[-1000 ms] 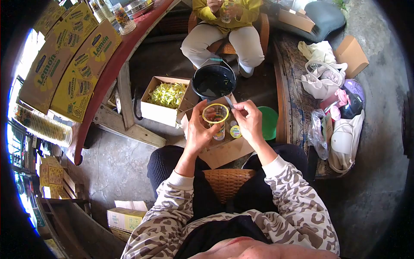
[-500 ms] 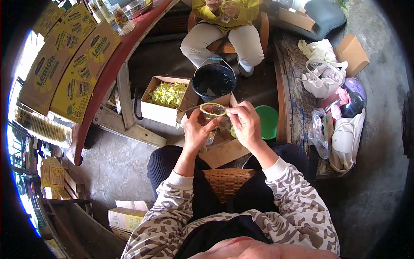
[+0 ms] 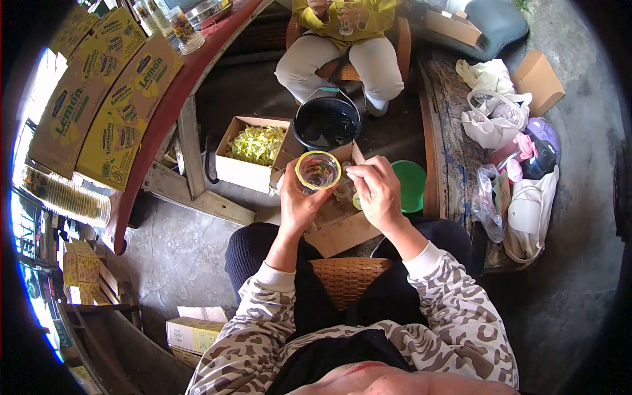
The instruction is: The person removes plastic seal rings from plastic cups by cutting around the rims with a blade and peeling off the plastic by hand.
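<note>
My left hand [image 3: 300, 204] wraps round a clear plastic cup [image 3: 318, 172] with a yellow rim and coloured print, its mouth facing up towards me. Just right of that rim is my right hand [image 3: 376, 192], thumb and forefinger pinched together. Whatever may be between those fingertips is too small to make out. Both hands are above an open cardboard box [image 3: 345, 234] in front of my knees. The cup and hands hide part of what lies in it.
A dark bucket [image 3: 299, 137] of liquid and a box [image 3: 227, 163] of yellow strips stand ahead. A green basin [image 3: 409, 187] is at right. Lemon cartons [image 3: 112, 135] and stacked cups [image 3: 72, 201] line the left table. Opposite sits a person [image 3: 342, 39] holding a cup.
The cup has tipped so its mouth now faces me more fully, and its rim has shifted slightly left. My right fingertips have come a little away from the rim.
</note>
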The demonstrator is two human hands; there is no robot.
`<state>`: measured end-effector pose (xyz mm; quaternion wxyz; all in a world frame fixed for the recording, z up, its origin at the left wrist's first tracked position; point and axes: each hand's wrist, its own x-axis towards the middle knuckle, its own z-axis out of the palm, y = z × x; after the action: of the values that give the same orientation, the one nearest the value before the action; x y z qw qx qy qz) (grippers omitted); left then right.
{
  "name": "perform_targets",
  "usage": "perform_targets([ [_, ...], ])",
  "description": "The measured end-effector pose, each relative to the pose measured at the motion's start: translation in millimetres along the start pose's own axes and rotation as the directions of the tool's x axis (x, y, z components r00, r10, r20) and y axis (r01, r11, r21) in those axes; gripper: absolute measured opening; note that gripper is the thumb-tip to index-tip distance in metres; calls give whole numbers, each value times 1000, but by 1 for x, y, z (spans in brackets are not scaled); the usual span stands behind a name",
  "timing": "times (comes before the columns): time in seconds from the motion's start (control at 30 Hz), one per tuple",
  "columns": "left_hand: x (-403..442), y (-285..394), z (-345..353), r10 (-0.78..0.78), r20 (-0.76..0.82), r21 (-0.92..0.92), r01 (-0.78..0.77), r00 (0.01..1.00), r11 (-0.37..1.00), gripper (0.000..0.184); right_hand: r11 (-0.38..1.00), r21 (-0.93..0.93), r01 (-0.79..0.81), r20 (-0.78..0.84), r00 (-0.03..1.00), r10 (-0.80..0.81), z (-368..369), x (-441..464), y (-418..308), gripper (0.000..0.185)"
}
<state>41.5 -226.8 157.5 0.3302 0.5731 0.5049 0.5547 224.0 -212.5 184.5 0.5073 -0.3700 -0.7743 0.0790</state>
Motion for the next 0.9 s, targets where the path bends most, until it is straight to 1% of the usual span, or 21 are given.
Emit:
perform_targets([
  [0.07, 0, 2, 0, 1, 6, -3, 0, 1000, 1000, 66, 999, 19, -28, -67, 997, 29, 2, 0, 1, 22],
  [0.13, -1, 4, 0, 2, 9, -6, -2, 1000, 1000, 67, 999, 14, -33, -44, 998, 33, 2, 0, 2, 21],
  [0.2, -1, 7, 2, 55, -40, 5, -54, 998, 999, 55, 999, 8, -40, -23, 999, 40, 2, 0, 3, 21],
  [0.23, -1, 7, 2, 55, -38, 5, -55, 998, 998, 55, 998, 21, -52, -34, 998, 52, 3, -1, 3, 20],
  [0.3, -2, 6, 2, 43, -9, -57, -44, 999, 997, 53, 998, 33, -62, -45, 997, 64, 3, -1, 4, 19],
  [0.33, -2, 7, 2, 45, -10, -58, -45, 999, 997, 53, 994, 63, -92, -53, 994, 95, 4, -1, 5, 20],
  [0.37, -2, 8, 1, -2, 29, -114, 6, 1000, 993, 54, 988, 94, -121, -61, 990, 127, 4, -1, 6, 20],
  [0.4, -3, 9, 1, -47, 72, -167, 59, 996, 984, 55, 988, 94, -120, -61, 990, 126, 5, -2, 7, 20],
  [0.43, -3, 7, 0, -47, 73, -168, 58, 996, 984, 55, 978, 150, -148, -66, 985, 159, 6, -3, 8, 20],
  [0.47, -3, 4, -1, -94, 121, -239, 121, 988, 964, 56, 963, 205, -175, -70, 979, 192, 6, -3, 9, 21],
  [0.5, -3, 5, -1, -136, 173, -305, 184, 975, 934, 57, 963, 205, -174, -71, 979, 192, 5, -2, 8, 21],
  [0.53, -3, 6, -2, -135, 174, -305, 184, 975, 934, 57, 960, 208, -186, -61, 977, 202, 4, -1, 7, 21],
  [0.6, -4, 10, -3, -193, 226, -412, 273, 955, 869, 57, 957, 213, -197, -52, 976, 212, 3, 0, 6, 22],
  [0.73, -4, 7, -1, -160, 207, -431, 237, 965, 871, 57, 953, 234, -195, -55, 975, 213, 4, -1, 8, 22],
  [0.8, -4, 9, 1, -114, 173, -480, 185, 978, 857, 56, 950, 242, -197, -55, 975, 216, 6, -2, 8, 22],
  [0.9, -4, 3, -1, -112, 190, -482, 192, 975, 855, 57, 947, 261, -188, -61, 976, 211, 8, -5, 9, 20],
])
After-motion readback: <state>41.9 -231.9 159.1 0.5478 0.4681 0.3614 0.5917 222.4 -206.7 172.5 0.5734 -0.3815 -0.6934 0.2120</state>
